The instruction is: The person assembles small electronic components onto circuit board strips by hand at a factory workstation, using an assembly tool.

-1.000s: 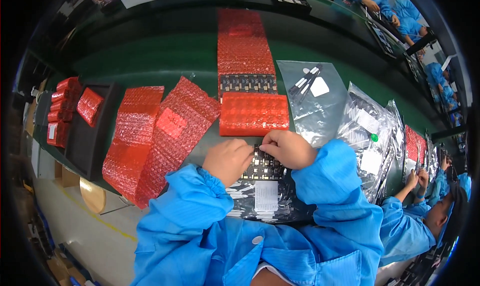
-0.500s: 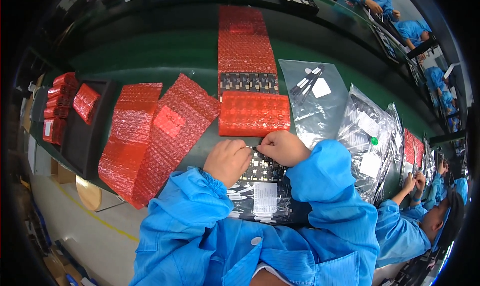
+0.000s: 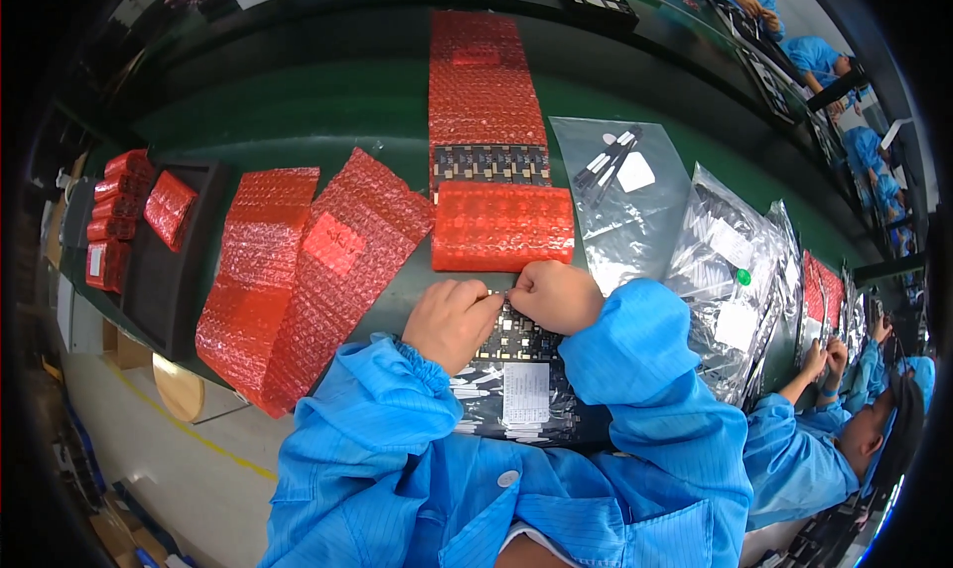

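Note:
My left hand (image 3: 454, 322) and my right hand (image 3: 556, 297) meet at the far edge of a dark circuit board panel (image 3: 508, 344) in front of me. Fingertips of both are pinched close together there, and whatever they hold is too small or hidden to name. Under the near side of the panel lies a clear bag of white-tipped black strips (image 3: 478, 384) with a white printed label (image 3: 526, 393). Just beyond my hands sits a folded red bubble-wrap pack (image 3: 503, 226). Behind it, a row of dark circuit boards (image 3: 491, 163) rests on a long red bubble-wrap sleeve (image 3: 481, 86).
Red bubble-wrap sleeves (image 3: 260, 260) lie to the left, beside a black tray (image 3: 171, 288) with small red packs (image 3: 111, 220). At right are a flat clear bag (image 3: 625, 225) holding black strips and a fuller bag (image 3: 717, 270). A co-worker's hands (image 3: 826, 357) are farther right.
My right hand has shifted slightly left, and the fingertips of both hands are a little closer together at the panel's far edge. The bags and red packs lie as before.

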A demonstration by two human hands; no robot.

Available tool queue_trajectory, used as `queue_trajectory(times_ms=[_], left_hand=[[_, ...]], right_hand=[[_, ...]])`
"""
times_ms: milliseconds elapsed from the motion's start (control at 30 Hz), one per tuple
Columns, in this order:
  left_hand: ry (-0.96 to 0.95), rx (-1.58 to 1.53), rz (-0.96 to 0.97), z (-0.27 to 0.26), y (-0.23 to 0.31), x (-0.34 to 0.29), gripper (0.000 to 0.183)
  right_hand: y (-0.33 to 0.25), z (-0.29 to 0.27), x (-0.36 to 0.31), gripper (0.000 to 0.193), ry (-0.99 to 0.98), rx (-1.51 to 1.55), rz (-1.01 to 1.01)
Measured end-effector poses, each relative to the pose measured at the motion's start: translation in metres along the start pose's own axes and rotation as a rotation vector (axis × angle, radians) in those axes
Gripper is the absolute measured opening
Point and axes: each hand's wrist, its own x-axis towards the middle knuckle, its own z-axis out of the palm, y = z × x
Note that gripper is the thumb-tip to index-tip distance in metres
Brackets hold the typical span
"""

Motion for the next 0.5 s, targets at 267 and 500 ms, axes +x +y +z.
queue_trajectory(times_ms=[267,500], left_hand=[[0.004,0.052,0.040,0.0024,-0.0027,-0.0004,0.017],[-0.005,0.042,0.039,0.0031,-0.0037,-0.0001,0.017]], right_hand=[[-0.0049,-0.0055,0.0005,0.019,-0.069,-0.009,0.009],[-0.0004,0.0004,0.0062,0.024,-0.036,-0.015,0.008]])
